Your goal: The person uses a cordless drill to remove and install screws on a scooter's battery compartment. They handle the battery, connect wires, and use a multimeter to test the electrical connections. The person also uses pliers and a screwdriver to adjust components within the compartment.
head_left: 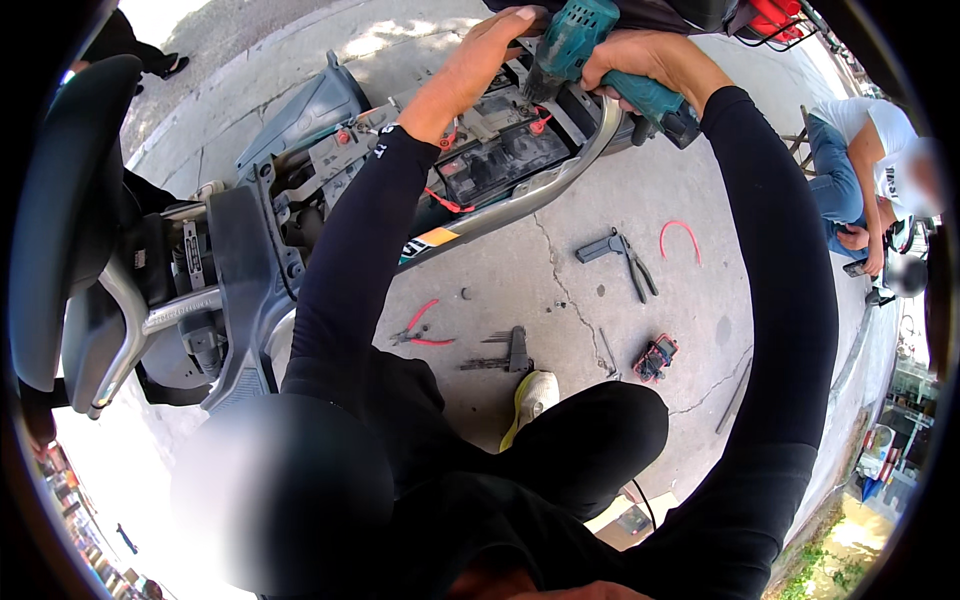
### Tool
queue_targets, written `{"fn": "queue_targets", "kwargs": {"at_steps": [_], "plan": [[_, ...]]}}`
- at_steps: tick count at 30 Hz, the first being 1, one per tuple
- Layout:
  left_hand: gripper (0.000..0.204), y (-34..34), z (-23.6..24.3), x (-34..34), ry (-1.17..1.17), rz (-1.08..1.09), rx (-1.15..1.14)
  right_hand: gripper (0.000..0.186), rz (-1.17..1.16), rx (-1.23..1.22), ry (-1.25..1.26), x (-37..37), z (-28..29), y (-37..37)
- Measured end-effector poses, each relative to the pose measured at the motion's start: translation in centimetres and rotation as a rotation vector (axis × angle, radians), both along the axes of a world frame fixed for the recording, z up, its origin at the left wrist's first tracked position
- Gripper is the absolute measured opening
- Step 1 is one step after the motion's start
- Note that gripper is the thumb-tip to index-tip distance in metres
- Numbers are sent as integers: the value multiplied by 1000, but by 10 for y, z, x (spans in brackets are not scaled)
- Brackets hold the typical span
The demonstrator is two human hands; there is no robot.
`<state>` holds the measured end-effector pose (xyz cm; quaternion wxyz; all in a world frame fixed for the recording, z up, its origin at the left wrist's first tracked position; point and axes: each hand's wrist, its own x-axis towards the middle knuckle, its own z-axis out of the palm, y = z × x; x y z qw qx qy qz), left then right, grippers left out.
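At the top of the head view, my right hand point(640, 62) is wrapped round the grip of a teal cordless drill point(580, 40). Its dark front end points down at the opened vehicle bay; the tip is hard to make out. My left hand point(472, 68) reaches to the drill's left side, fingers stretched forward, with the fingertips partly hidden. Below the hands sits a black battery point(505, 160) in the frame, with red cables point(448, 200) around it. A grey curved frame tube point(575, 175) runs along the near side of the bay.
On the concrete lie red-handled pliers point(425, 325), a hex key set point(515, 350), black-handled pliers point(635, 270), a red wire point(680, 238) and a red-and-black meter point(656, 357). The black seat point(75, 220) stands tilted up at left. Another person point(860, 160) sits at right.
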<state>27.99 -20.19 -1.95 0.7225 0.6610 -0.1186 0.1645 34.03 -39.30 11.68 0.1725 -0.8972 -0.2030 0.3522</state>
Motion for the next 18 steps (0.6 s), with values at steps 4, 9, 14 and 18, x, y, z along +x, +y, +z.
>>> {"fn": "queue_targets", "kwargs": {"at_steps": [4,9,14,18], "plan": [[55,-34,30,31,-88,469,310,17,20,-87,-146,-15,9,23],[43,-47,47,28,-136,369,144,26,22,-156,-39,2,13,21],[36,-56,38,31,-262,491,85,36,69,-126,223,11,20,21],[37,-56,41,39,-235,411,66,35,-142,-186,278,9,16,24]]}}
